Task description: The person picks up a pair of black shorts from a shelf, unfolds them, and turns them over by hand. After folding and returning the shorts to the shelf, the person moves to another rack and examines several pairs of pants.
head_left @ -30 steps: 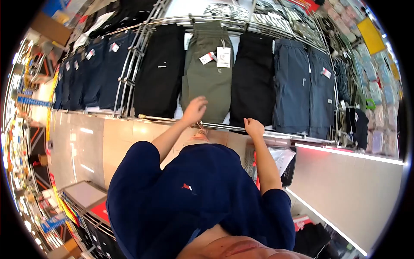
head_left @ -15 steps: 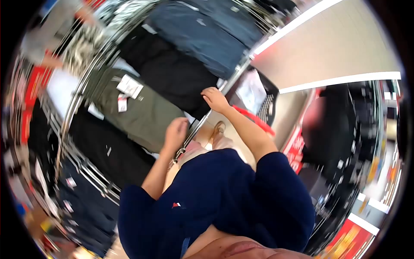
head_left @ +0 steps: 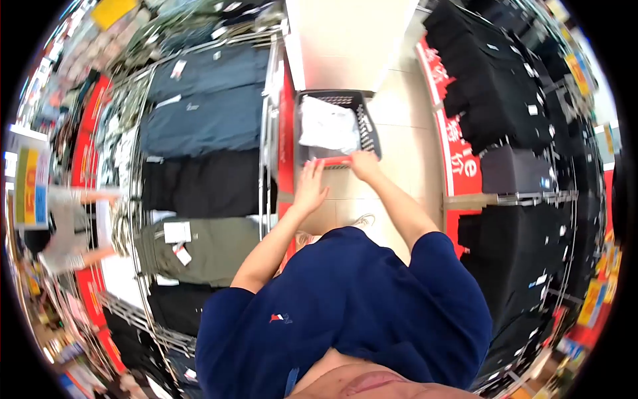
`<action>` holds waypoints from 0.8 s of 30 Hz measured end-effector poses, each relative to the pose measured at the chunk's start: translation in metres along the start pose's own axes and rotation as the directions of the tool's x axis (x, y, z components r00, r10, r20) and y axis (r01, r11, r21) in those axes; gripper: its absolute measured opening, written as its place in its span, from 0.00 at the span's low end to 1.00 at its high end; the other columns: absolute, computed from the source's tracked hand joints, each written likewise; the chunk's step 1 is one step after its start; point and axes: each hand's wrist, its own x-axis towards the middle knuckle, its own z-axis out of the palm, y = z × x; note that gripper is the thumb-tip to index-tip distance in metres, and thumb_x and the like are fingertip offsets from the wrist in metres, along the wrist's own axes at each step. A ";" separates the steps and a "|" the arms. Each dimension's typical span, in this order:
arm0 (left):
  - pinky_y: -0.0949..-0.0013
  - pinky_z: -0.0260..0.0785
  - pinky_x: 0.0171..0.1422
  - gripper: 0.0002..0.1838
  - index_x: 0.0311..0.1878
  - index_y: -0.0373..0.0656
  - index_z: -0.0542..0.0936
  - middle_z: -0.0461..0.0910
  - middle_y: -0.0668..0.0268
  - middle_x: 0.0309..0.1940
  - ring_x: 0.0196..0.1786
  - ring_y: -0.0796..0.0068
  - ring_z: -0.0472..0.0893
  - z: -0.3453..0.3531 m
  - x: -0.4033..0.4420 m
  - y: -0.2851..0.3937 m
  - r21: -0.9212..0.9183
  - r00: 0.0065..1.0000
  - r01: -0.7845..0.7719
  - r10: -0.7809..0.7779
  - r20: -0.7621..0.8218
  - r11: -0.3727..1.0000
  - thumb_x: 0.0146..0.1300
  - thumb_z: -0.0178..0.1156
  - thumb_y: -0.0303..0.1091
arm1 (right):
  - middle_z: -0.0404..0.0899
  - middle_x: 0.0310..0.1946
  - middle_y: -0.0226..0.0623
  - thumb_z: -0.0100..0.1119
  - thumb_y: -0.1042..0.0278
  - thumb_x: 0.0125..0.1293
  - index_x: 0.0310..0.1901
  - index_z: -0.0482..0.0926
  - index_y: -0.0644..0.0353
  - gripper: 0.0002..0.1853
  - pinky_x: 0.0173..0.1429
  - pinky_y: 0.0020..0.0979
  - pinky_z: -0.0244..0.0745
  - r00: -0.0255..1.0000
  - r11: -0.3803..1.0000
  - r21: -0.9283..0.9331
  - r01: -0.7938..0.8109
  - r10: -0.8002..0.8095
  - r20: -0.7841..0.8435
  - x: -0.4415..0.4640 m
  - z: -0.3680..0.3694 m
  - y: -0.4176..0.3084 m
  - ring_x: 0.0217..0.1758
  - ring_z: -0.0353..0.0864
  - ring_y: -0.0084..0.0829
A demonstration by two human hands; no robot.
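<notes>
In front of me is a black shopping basket with a red handle. A white plastic-wrapped item lies inside it. My right hand is closed around the right end of the handle. Close to the handle's left end is my left hand, its fingers stretched out and apart; whether the fingertips touch the handle I cannot tell. To the left, folded olive trousers with white tags lie on a metal rack beside folded black trousers and blue-grey ones.
The metal rack rail runs along my left. On the right stands a shelf of folded black clothes with a red sign along its edge. A pale pillar rises beyond the basket. Another person's arm reaches in at far left.
My view has turned from the clothes rack to the aisle. My right hand has left the rack rail and taken the basket handle. My left hand has moved away from the olive trousers toward the handle.
</notes>
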 end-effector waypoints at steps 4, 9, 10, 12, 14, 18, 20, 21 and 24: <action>0.38 0.51 0.81 0.54 0.82 0.49 0.51 0.50 0.52 0.82 0.83 0.47 0.51 0.046 0.047 0.009 0.226 0.980 0.040 -0.082 0.183 0.973 0.58 0.73 0.41 | 0.87 0.42 0.42 0.55 0.37 0.70 0.45 0.82 0.55 0.26 0.51 0.60 0.74 1.000 0.994 0.106 -0.004 0.002 0.015 -0.020 0.020 -0.002 0.48 0.87 0.46; 0.51 0.74 0.50 0.16 0.43 0.46 0.78 0.83 0.61 0.38 0.46 0.56 0.83 0.065 0.043 0.017 0.356 0.968 -0.086 -0.006 0.252 0.930 0.60 0.69 0.45 | 0.84 0.47 0.42 0.64 0.48 0.67 0.48 0.81 0.55 0.19 0.55 0.53 0.76 0.985 0.932 0.332 0.148 -0.170 0.039 -0.064 0.030 0.025 0.54 0.84 0.45; 0.50 0.74 0.47 0.15 0.41 0.45 0.77 0.83 0.59 0.37 0.45 0.54 0.83 0.061 0.042 0.021 0.360 0.965 -0.106 0.009 0.261 0.927 0.60 0.69 0.44 | 0.84 0.47 0.42 0.64 0.48 0.67 0.48 0.81 0.55 0.19 0.55 0.53 0.76 0.988 0.930 0.343 0.133 -0.150 0.023 -0.075 0.028 0.035 0.54 0.84 0.45; 0.49 0.74 0.48 0.15 0.38 0.44 0.76 0.83 0.58 0.36 0.44 0.51 0.83 0.057 0.048 0.028 0.357 0.959 -0.137 0.033 0.281 0.924 0.61 0.68 0.44 | 0.79 0.57 0.44 0.67 0.53 0.65 0.59 0.77 0.55 0.24 0.60 0.52 0.75 0.956 0.893 0.345 0.290 -0.252 -0.151 -0.094 0.027 0.064 0.60 0.79 0.46; 0.48 0.73 0.48 0.17 0.37 0.42 0.76 0.82 0.56 0.36 0.44 0.48 0.82 0.054 0.056 0.031 0.338 0.949 -0.092 -0.021 0.316 0.937 0.63 0.68 0.45 | 0.75 0.62 0.46 0.68 0.56 0.64 0.67 0.72 0.53 0.31 0.65 0.50 0.73 0.981 0.906 0.381 0.185 -0.151 -0.119 -0.108 0.034 0.098 0.66 0.75 0.48; 0.46 0.72 0.49 0.20 0.37 0.38 0.75 0.82 0.52 0.37 0.45 0.44 0.80 0.051 0.084 0.032 0.286 0.933 -0.073 -0.035 0.358 0.956 0.64 0.68 0.46 | 0.75 0.62 0.48 0.66 0.60 0.66 0.67 0.72 0.54 0.29 0.66 0.48 0.74 0.965 0.821 0.532 -0.208 0.261 -0.026 -0.159 0.059 0.174 0.66 0.75 0.51; 0.46 0.71 0.51 0.19 0.38 0.38 0.76 0.82 0.51 0.38 0.47 0.43 0.80 0.051 0.100 0.023 0.286 0.929 -0.082 -0.031 0.369 0.955 0.64 0.68 0.45 | 0.76 0.62 0.49 0.65 0.60 0.67 0.67 0.72 0.55 0.28 0.66 0.49 0.74 0.931 0.729 0.591 -0.345 0.346 0.116 -0.192 0.073 0.202 0.66 0.75 0.51; 0.46 0.71 0.51 0.19 0.38 0.38 0.76 0.82 0.51 0.38 0.47 0.43 0.80 0.052 0.107 0.018 0.283 0.926 -0.103 -0.012 0.378 0.954 0.64 0.68 0.45 | 0.77 0.61 0.50 0.64 0.60 0.67 0.66 0.73 0.56 0.27 0.66 0.49 0.74 0.906 0.700 0.587 -0.408 0.389 0.166 -0.207 0.086 0.212 0.66 0.76 0.51; 0.46 0.70 0.55 0.18 0.39 0.38 0.77 0.82 0.50 0.40 0.49 0.43 0.79 0.052 0.122 0.008 0.287 0.930 -0.138 0.025 0.367 0.948 0.65 0.68 0.45 | 0.80 0.56 0.51 0.61 0.60 0.66 0.64 0.75 0.58 0.25 0.63 0.48 0.77 0.835 0.589 0.609 -0.531 0.483 0.262 -0.252 0.124 0.230 0.61 0.80 0.52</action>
